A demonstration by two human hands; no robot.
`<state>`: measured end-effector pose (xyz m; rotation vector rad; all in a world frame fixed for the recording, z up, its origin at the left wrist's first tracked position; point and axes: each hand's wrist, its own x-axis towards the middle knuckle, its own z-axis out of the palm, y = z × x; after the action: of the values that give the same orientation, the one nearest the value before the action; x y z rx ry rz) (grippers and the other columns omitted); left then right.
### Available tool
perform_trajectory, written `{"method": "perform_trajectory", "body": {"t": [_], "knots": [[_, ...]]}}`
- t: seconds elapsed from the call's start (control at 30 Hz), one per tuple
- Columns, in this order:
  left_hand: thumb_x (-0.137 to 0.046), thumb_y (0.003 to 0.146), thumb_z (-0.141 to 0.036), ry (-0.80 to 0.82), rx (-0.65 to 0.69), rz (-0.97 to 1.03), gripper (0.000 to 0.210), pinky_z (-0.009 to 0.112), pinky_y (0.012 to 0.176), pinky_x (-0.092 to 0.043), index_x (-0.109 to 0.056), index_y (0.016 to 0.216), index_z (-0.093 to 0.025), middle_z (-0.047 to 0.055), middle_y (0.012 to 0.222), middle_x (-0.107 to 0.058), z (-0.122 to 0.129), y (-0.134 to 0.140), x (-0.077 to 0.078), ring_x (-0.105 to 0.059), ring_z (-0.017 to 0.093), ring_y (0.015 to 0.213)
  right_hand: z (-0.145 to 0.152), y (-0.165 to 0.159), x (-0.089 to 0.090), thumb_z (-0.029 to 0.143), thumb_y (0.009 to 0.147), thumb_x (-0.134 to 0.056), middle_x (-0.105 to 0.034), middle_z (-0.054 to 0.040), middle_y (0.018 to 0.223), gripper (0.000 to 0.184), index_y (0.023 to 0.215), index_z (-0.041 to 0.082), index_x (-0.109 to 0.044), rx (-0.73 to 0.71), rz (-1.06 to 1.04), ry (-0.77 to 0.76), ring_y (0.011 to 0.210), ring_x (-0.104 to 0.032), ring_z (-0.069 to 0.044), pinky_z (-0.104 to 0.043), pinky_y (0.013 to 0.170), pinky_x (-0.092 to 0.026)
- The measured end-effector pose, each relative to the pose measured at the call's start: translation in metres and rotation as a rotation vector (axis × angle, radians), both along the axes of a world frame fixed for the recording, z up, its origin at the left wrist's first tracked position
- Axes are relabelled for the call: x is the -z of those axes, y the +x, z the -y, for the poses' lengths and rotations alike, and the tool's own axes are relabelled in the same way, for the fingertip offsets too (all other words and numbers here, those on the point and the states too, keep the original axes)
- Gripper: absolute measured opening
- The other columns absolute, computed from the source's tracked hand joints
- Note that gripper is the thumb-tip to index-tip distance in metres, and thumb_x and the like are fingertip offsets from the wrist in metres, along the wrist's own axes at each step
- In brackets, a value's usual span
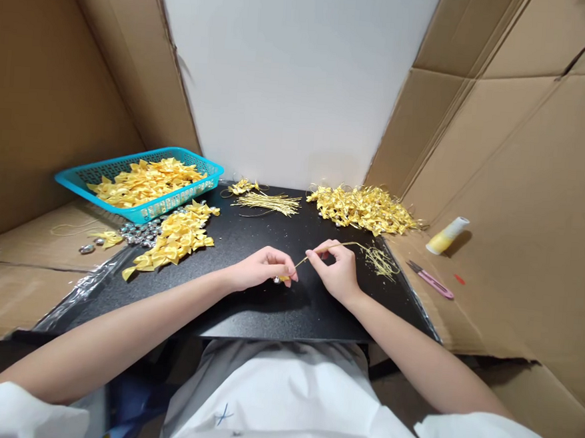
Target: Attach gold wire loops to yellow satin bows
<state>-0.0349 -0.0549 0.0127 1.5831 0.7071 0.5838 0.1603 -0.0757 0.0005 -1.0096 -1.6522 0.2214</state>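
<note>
My left hand (267, 269) is closed on a small yellow ribbon bow with a shiny silver bell (277, 280), mostly hidden under the fingers. A thin gold cord (301, 263) runs from it to my right hand (336, 269), which pinches the cord between thumb and fingertips. The cord's loose end trails off to the right, past the knuckles. Both hands are just above the black tabletop (266, 314), a short distance apart. Close to my right hand lies a tangle of short gold cord pieces (380, 262).
A turquoise basket (143, 212) of yellow bows stands at the left. Beside it are loose bows (178, 234) and silver bells (144, 233). Cut cords (271, 203) and a heap of corded bows (363, 209) lie behind. Pink thread snips (431, 280) and a thread cone (446, 235) are right.
</note>
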Motion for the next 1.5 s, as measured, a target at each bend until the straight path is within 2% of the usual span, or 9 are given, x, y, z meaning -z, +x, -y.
{"method": "perform_trajectory", "body": {"t": [0.17,0.33,0.43,0.53,0.67,0.97,1.1,1.23,1.5], "knots": [[-0.069,0.075,-0.044,-0.022,0.044,-0.026,0.035,0.021,0.051,-0.035,-0.071,0.091,-0.013,0.003,0.06,-0.067,0.005,0.004,-0.001,-0.05,0.009,0.049,0.004,-0.001,-0.003,0.022,0.078,-0.066,-0.063,-0.0006,0.062,0.016,0.063,0.021,-0.061,-0.122,-0.021,0.011,0.058,-0.052,-0.015,-0.031,0.06,-0.045],[-0.066,0.077,-0.049,0.031,0.004,-0.049,0.037,0.021,0.046,-0.028,-0.068,0.078,-0.012,0.004,0.058,-0.066,0.011,0.009,-0.004,-0.044,0.008,0.046,0.006,-0.002,-0.003,0.021,0.079,-0.065,-0.062,0.0002,0.06,0.018,0.061,0.021,-0.061,-0.156,0.037,0.02,0.058,-0.051,-0.015,-0.032,0.061,-0.044],[-0.065,0.078,-0.048,0.062,-0.033,-0.052,0.037,0.021,0.044,-0.026,-0.069,0.08,-0.011,0.005,0.061,-0.068,0.011,0.009,-0.003,-0.039,0.006,0.042,0.006,-0.001,-0.002,0.023,0.078,-0.067,-0.062,-0.0001,0.061,0.016,0.063,0.021,-0.062,-0.154,0.02,0.01,0.059,-0.052,-0.014,-0.031,0.061,-0.045],[-0.066,0.078,-0.044,0.087,-0.045,-0.027,0.035,0.021,0.048,-0.035,-0.069,0.085,-0.01,0.007,0.068,-0.071,0.01,0.008,0.001,-0.049,0.008,0.047,0.006,-0.001,-0.003,0.022,0.078,-0.066,-0.062,-0.0004,0.061,0.016,0.062,0.02,-0.063,-0.157,0.025,0.013,0.059,-0.052,-0.014,-0.031,0.061,-0.045],[-0.068,0.077,-0.036,0.149,-0.053,0.005,0.025,0.026,0.065,-0.046,-0.067,0.084,-0.012,0.007,0.073,-0.073,0.01,0.007,0.002,-0.064,0.015,0.065,0.007,-0.001,-0.004,0.022,0.08,-0.066,-0.065,-0.0004,0.061,0.018,0.062,0.021,-0.066,-0.163,0.059,0.009,0.058,-0.051,-0.015,-0.032,0.062,-0.045],[-0.073,0.073,-0.033,0.253,-0.143,-0.009,0.032,0.019,0.051,-0.039,-0.054,0.092,-0.016,0.001,0.065,-0.067,0.012,0.007,0.006,-0.056,0.01,0.052,0.005,0.0,-0.002,0.02,0.078,-0.067,-0.061,0.0004,0.06,0.015,0.063,0.02,-0.063,-0.144,0.03,0.022,0.058,-0.051,-0.014,-0.031,0.062,-0.044],[-0.07,0.078,-0.037,0.256,-0.141,0.008,0.029,0.02,0.054,-0.042,-0.048,0.082,-0.017,0.002,0.066,-0.068,0.012,0.007,0.008,-0.058,0.011,0.055,0.004,0.0,-0.001,0.02,0.077,-0.068,-0.06,0.0007,0.06,0.016,0.062,0.02,-0.062,-0.148,0.022,0.013,0.058,-0.051,-0.014,-0.031,0.062,-0.044],[-0.063,0.083,-0.041,0.254,-0.117,-0.013,0.028,0.022,0.058,-0.044,-0.055,0.079,-0.014,0.007,0.071,-0.07,0.012,0.007,0.006,-0.06,0.012,0.059,0.004,0.0,-0.001,0.02,0.078,-0.067,-0.059,0.0006,0.06,0.017,0.062,0.02,-0.061,-0.153,0.028,0.022,0.058,-0.05,-0.014,-0.031,0.062,-0.043],[-0.063,0.083,-0.035,0.191,-0.133,0.062,0.025,0.019,0.052,-0.037,-0.057,0.071,-0.014,0.004,0.068,-0.072,0.01,0.007,0.004,-0.054,0.008,0.052,0.004,0.001,-0.002,0.022,0.079,-0.064,-0.057,0.0013,0.058,0.021,0.059,0.02,-0.058,-0.072,0.089,0.019,0.058,-0.05,-0.014,-0.03,0.063,-0.042]]}}
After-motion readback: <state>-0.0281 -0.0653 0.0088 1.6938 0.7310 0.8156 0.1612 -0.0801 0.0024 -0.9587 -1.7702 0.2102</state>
